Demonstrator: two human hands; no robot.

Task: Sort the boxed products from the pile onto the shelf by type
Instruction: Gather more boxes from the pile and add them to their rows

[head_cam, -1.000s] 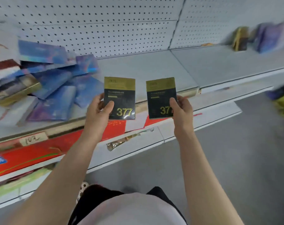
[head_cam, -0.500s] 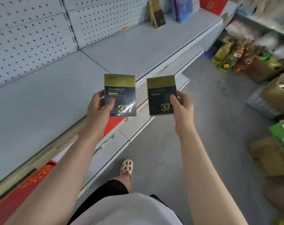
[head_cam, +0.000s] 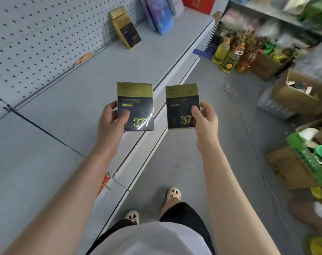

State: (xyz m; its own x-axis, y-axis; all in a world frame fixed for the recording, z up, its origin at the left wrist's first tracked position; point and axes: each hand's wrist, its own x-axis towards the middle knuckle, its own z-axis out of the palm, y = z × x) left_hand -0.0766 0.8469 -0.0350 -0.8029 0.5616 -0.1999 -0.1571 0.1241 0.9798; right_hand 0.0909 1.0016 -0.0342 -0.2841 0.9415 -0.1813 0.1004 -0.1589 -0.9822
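My left hand (head_cam: 111,122) grips a black and gold box marked 377 (head_cam: 138,100), thumb across its front. In my right hand (head_cam: 205,119) is a second identical black and gold box (head_cam: 180,102), also upright and facing me. Both boxes hang above the front edge of the grey shelf (head_cam: 94,85). Further along the shelf, matching black and gold boxes (head_cam: 125,27) lean against the pegboard. Beyond them stand blue boxes (head_cam: 161,15) and a red box (head_cam: 199,3).
The pegboard back wall (head_cam: 36,37) runs along the left. Bottles of oil (head_cam: 228,56) and open cardboard cartons (head_cam: 300,94) crowd the floor at right. A green carton (head_cam: 311,159) sits nearer. Grey floor (head_cam: 184,153) lies ahead of my feet.
The view has swung right along the shelf, away from the pile, and the sorted black and gold boxes have come closer. Both hands keep their boxes.
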